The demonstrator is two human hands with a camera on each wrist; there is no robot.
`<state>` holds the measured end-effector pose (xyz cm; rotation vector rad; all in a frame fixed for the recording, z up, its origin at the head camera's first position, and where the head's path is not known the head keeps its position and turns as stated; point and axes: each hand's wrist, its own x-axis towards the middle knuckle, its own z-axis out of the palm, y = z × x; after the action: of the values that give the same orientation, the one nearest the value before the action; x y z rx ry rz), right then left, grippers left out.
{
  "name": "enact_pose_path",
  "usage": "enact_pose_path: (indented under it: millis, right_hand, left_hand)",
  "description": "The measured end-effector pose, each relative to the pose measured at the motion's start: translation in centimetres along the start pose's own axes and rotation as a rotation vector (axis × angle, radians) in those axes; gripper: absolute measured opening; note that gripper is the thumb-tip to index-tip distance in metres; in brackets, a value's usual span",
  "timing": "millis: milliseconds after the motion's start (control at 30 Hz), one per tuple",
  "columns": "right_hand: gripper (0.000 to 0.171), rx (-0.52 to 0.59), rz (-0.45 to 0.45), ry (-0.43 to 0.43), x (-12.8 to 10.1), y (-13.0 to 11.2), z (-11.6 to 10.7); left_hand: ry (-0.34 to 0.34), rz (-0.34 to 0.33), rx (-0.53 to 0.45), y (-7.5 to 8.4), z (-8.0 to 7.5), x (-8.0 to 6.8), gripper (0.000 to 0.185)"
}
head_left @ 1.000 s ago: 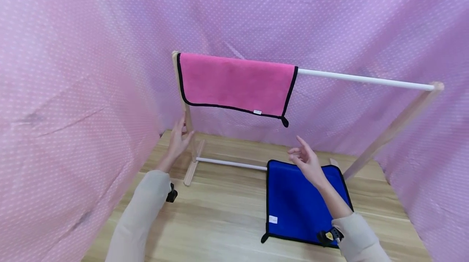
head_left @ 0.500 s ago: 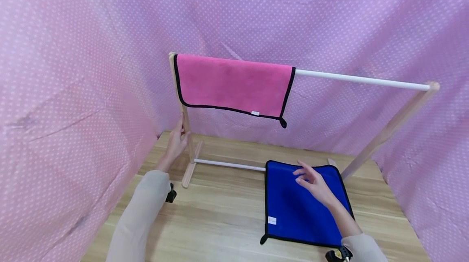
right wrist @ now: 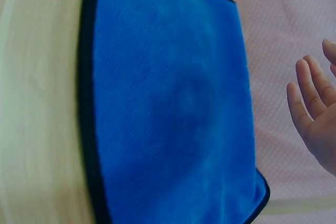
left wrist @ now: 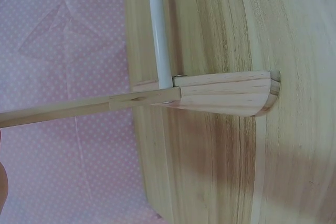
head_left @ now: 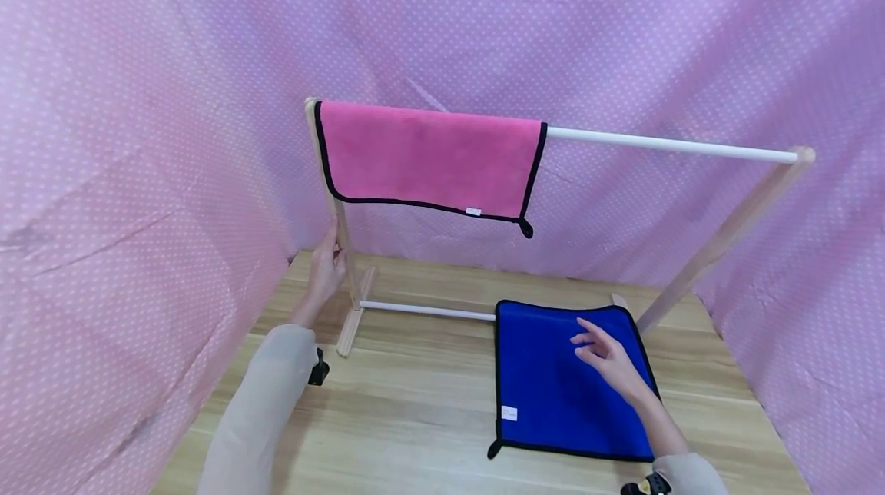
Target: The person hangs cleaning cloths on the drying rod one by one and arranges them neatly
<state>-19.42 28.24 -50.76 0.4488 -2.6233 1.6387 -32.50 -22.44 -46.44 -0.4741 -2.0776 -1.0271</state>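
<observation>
The left hand (head_left: 325, 268) rests against the left post (head_left: 339, 234) of a wooden rack (head_left: 719, 237), fingers straight along the wood rather than wrapped round it. In the left wrist view only a sliver of that hand shows at the frame's edge, with the post, the rack's foot (left wrist: 226, 94) and the lower white rail (left wrist: 159, 30) meeting just beside it.

The right hand (head_left: 608, 360) hovers over the blue cloth (head_left: 563, 380), fingers loosely spread and holding nothing; whether the fingertips touch the cloth cannot be told. The right wrist view shows the fingers (right wrist: 310, 95) relaxed and apart, off to the side of the cloth (right wrist: 168, 103).

The blue cloth lies flat on the worktop (head_left: 415, 403), black-edged, with a small white tag near its front left corner. Its far edge sits near the lower rail (head_left: 425, 311), right of the left foot.

A pink cloth (head_left: 429, 157), also black-edged, hangs over the left end of the top rail (head_left: 664, 144), up against the left post. The rest of that rail is bare to the right post.

Pink dotted fabric (head_left: 138, 134) surrounds the worktop on three sides.
</observation>
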Motion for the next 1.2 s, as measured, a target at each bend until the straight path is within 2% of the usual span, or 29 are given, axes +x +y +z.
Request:
enact_pose_path:
  millis: [267,500,833,1000,1200]
  right_hand:
    - [0.053,-0.076,0.041,0.015,-1.2,1.6,-0.5]
    - [0.055,-0.123,0.095,0.052,-1.6,2.8,-0.9]
    - [0.056,-0.158,0.103,0.107,-2.8,5.2,-2.4]
    - [0.058,-0.143,0.156,0.132,-3.6,5.8,-3.0]
    - [0.059,-0.170,0.204,0.141,-4.3,5.9,-3.5]
  left_hand:
    - [-0.010,0.000,0.005,-0.1,0.1,0.2,0.064]
    - [0.000,-0.043,-0.022,0.1,-0.1,0.2,0.072]
    - [0.011,-0.035,-0.020,0.3,0.3,-0.4,0.073]
    - [0.019,-0.017,-0.005,0.3,0.5,-0.2,0.071]
    - [0.037,0.017,-0.071,-0.4,0.5,-0.4,0.065]
